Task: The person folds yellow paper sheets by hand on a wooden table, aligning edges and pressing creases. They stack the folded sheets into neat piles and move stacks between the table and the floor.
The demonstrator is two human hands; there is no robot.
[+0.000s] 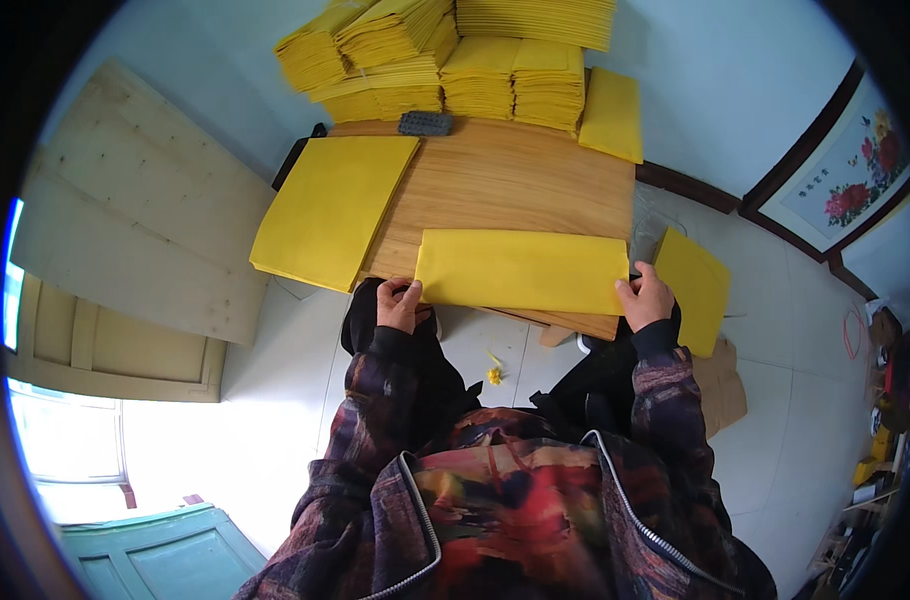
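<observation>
A folded yellow paper sheet [522,270] lies across the near edge of the wooden tabletop [515,185], its long side toward the person. The left hand [399,305] pinches its near left corner, fingers closed on the paper, and the right hand [646,298] grips its right end the same way. A larger yellow sheet [333,208] hangs over the tabletop's left edge, another [692,288] sits just right of the right hand, and stacks of yellow paper [445,55] rise at the far side beside a small dark block [426,123].

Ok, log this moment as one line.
left hand: holds folded yellow sheet | right hand: holds other end | sheet on wooden table
</observation>
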